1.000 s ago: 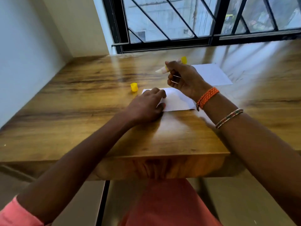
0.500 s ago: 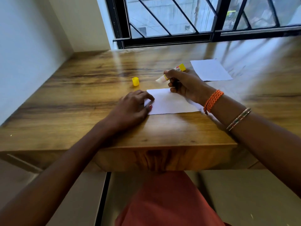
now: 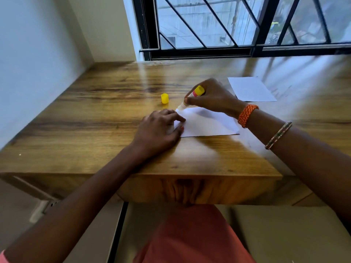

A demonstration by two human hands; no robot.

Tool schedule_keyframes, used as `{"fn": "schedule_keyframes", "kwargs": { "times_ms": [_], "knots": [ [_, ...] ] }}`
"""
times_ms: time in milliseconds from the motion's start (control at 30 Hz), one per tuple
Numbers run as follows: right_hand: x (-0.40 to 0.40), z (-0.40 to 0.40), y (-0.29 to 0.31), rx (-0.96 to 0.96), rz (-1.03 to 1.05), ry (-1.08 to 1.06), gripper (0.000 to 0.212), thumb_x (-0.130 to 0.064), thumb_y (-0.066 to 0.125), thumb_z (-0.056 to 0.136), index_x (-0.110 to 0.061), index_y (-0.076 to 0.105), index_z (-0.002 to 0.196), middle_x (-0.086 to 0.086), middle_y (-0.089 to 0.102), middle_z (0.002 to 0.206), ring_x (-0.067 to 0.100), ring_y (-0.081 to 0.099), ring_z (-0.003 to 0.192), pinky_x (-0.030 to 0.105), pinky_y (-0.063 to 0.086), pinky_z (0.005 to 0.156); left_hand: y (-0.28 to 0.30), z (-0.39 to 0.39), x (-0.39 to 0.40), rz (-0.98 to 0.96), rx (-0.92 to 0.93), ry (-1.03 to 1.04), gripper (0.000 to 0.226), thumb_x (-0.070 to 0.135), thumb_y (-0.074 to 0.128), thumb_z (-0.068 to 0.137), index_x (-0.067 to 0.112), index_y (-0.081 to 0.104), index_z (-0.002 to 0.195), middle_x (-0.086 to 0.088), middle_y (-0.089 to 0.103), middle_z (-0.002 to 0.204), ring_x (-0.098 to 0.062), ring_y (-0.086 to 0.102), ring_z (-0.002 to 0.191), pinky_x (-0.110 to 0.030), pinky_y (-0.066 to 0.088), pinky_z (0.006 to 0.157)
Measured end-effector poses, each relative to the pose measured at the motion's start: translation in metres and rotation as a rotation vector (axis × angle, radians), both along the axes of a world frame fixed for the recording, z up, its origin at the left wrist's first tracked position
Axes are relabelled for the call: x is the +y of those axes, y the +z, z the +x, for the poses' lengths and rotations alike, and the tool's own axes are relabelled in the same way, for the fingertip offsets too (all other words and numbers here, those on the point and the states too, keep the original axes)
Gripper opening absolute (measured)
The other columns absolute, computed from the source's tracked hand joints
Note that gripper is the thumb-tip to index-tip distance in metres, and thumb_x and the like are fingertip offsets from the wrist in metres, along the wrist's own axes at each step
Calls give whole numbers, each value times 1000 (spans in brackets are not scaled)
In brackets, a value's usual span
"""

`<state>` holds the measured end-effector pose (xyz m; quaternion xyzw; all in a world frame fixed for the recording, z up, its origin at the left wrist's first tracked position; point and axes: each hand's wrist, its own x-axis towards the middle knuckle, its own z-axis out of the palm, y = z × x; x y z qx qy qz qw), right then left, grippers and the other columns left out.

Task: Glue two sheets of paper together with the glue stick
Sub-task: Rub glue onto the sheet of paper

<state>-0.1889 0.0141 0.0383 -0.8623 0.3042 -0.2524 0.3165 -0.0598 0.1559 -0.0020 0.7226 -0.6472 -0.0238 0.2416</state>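
A white sheet of paper point(image 3: 207, 123) lies on the wooden table point(image 3: 95, 114) in front of me. My left hand point(image 3: 159, 130) rests on its left edge, fingers laid flat on it. My right hand point(image 3: 212, 97) grips an uncapped glue stick point(image 3: 190, 99) with a yellow end, tilted down to the left. Its white tip touches the sheet's far left corner. A second white sheet point(image 3: 250, 89) lies apart at the right, further back.
The yellow cap point(image 3: 164, 98) of the glue stick stands on the table just left of the tip. A barred window point(image 3: 228, 25) runs along the table's far edge. A wall closes the left side. The table's front edge is near my lap.
My right hand has come down with the glue stick from above the table until its tip meets the sheet's far left corner. My left hand has stayed on the sheet's left edge.
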Motion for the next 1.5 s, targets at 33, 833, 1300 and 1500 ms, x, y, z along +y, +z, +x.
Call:
{"fn": "schedule_keyframes", "kwargs": {
  "times_ms": [33, 833, 1300, 1500],
  "knots": [
    [0, 1, 0, 17, -18, -3, 20, -20, 73, 78, -2, 73, 86, 6, 64, 68, 1, 48, 50, 7, 34, 42, 0, 0, 0, 1, -1, -1, 41, 46, 47, 79, 30, 64, 112, 6, 59, 127, -21, 53, 116, -37, 39, 95],
    [-4, 11, 0, 64, -214, -68, 36, -27, 71, 76, 8, 65, 70, 10, 49, 58, 15, 39, 52, 17, 24, 38, 2, 2, -2, 55, -11, -14, 41, 47, 46, 85, 28, 61, 118, 3, 58, 126, -20, 50, 118, -40, 39, 97],
    [-18, -17, 9, 136, -135, -131, 33, -26, 73, 74, 7, 67, 74, 12, 54, 63, 16, 44, 55, 24, 34, 48, 0, 1, -2, 19, -3, -1, 43, 48, 44, 79, 30, 63, 113, 7, 60, 122, -18, 52, 116, -36, 38, 94],
    [-21, -29, 13, 152, -103, -147, 30, -22, 73, 75, 7, 68, 79, 12, 56, 66, 14, 44, 54, 23, 35, 47, 0, 1, -2, 12, -4, -1, 42, 47, 45, 78, 31, 64, 112, 8, 61, 122, -17, 52, 116, -35, 38, 94]
  ]
}}
